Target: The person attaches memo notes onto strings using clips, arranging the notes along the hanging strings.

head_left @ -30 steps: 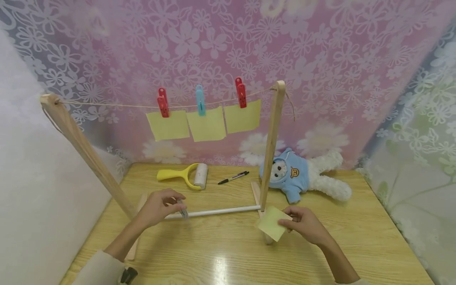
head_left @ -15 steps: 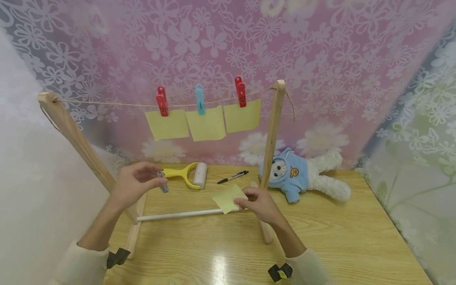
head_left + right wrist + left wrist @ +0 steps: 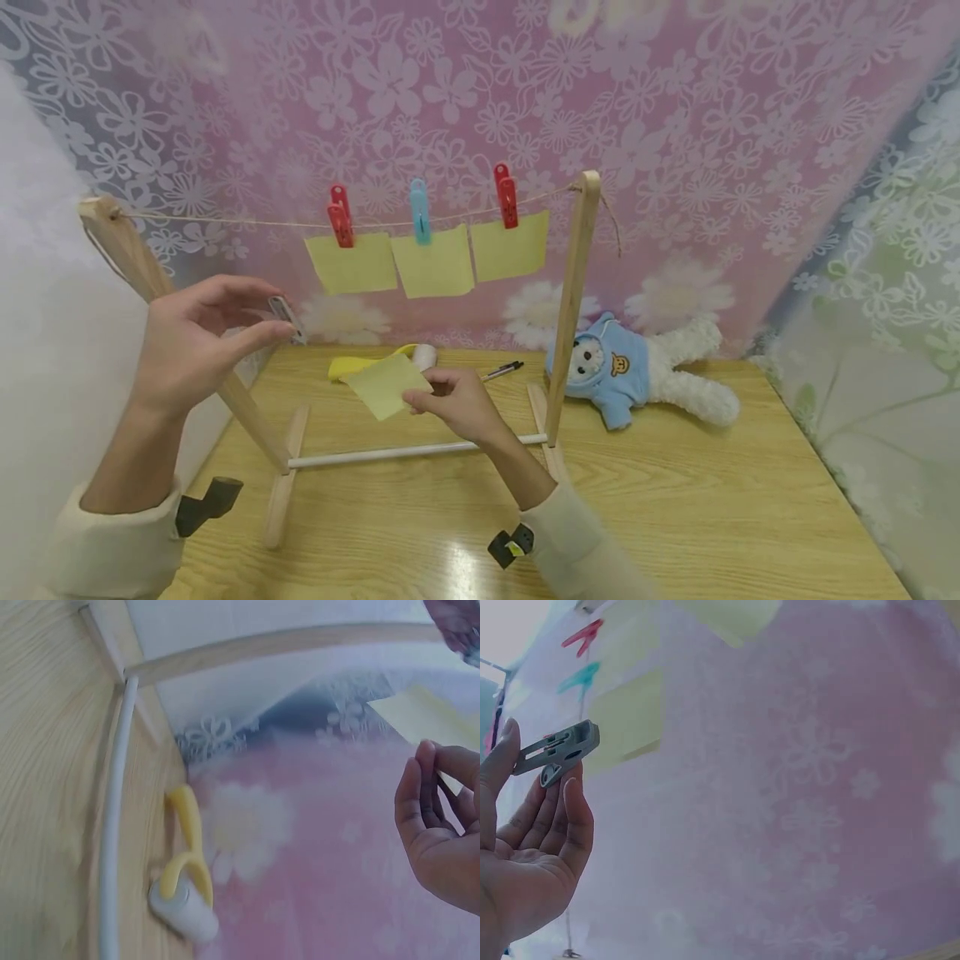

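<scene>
My left hand (image 3: 198, 346) pinches a grey clothespin (image 3: 559, 750) between thumb and fingers, in front of the left wooden post. In the head view the right hand (image 3: 457, 404) holds a yellow paper square (image 3: 388, 387) by its right edge, above the table and below the line. A thin string (image 3: 247, 221) runs between the two posts. On it hang three yellow paper squares, one under a red clothespin (image 3: 341, 218), one under a blue clothespin (image 3: 420, 212), one under another red clothespin (image 3: 506, 197). The string's left part bears no paper.
Behind the held paper lies a yellow-handled lint roller (image 3: 187, 862), partly hidden in the head view. A pen (image 3: 502, 370) and a plush toy in a blue hoodie (image 3: 618, 362) lie farther right. A white rod (image 3: 405, 453) joins the stand's feet above the wooden table (image 3: 675, 517).
The left hand has moved left and up with the clothespin. The right hand has carried the paper square left and up from beside the right post. The hanging squares stay in place.
</scene>
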The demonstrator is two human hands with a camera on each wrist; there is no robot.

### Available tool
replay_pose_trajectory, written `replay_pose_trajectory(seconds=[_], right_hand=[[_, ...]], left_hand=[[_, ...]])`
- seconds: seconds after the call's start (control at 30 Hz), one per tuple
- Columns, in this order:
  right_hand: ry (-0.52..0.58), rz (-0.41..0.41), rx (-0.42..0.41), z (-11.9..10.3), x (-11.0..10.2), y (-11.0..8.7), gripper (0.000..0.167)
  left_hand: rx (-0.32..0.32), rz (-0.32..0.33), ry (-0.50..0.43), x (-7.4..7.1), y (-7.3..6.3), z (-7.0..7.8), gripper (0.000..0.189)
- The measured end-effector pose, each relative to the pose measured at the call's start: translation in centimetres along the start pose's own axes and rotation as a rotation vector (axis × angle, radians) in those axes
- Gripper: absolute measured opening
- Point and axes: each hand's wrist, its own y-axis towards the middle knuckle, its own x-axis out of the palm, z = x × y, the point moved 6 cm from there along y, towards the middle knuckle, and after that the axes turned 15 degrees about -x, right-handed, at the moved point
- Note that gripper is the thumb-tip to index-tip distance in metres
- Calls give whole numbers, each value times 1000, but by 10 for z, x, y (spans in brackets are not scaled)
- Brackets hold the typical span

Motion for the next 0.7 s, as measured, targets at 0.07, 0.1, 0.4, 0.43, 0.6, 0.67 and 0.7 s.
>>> replay_pose_trajectory(seconds=[0.07,0.1,0.4,0.43,0.6,0.67,0.7], right_hand=[[22,2,9,-2,9,9,17],[17,1,10,-4,13,14,17],[181,34,27,-11,47,49,21],[207,41,36,-12,50,52,21],[266,77,49,-17,65,67,19],[269,99,69,-18,69,73,18],[274,114,84,-18,71,75,17]], left_hand=[[41,17,-35,-5,5,9,33],[47,24,-58,-8,8,13,33],[157,9,-219,-25,38,54,29],[172,1,-249,-27,42,57,27],[194,-29,-332,-32,59,66,24],[186,-22,-326,-33,64,68,24],[174,-15,-316,-34,67,68,23]])
